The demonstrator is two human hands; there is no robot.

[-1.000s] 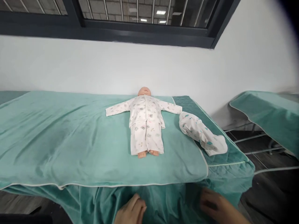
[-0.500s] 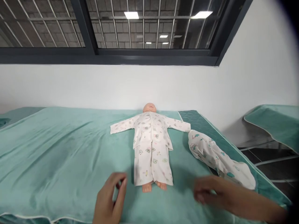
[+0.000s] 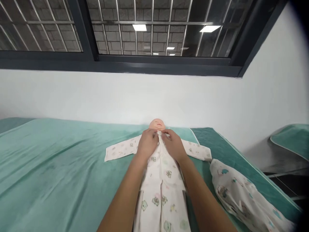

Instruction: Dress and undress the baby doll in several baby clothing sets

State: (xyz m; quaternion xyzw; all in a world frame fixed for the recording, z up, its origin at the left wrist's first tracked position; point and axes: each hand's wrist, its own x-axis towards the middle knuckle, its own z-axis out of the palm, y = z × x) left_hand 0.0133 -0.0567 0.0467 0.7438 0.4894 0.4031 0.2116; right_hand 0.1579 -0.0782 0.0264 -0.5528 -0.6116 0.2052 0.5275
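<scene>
Since half a second ago, both hands have moved up from beside the doll's feet to its neck. The doll (image 3: 157, 123) lies face up on a green sheet (image 3: 60, 167) spread over the bed (image 3: 231, 158), its head by the wall (image 3: 125, 96). The left hand (image 3: 154, 134) and right hand (image 3: 164, 132) touch the collar of the doll's printed shirt (image 3: 166, 162), on either side of the front opening, fingers bent and drawn in; whether they pinch cloth I cannot tell. White trousers (image 3: 173, 209) cover the doll's legs. Right of the doll, just beside its sleeve end, lies a printed cloth bundle (image 3: 243, 195).
</scene>
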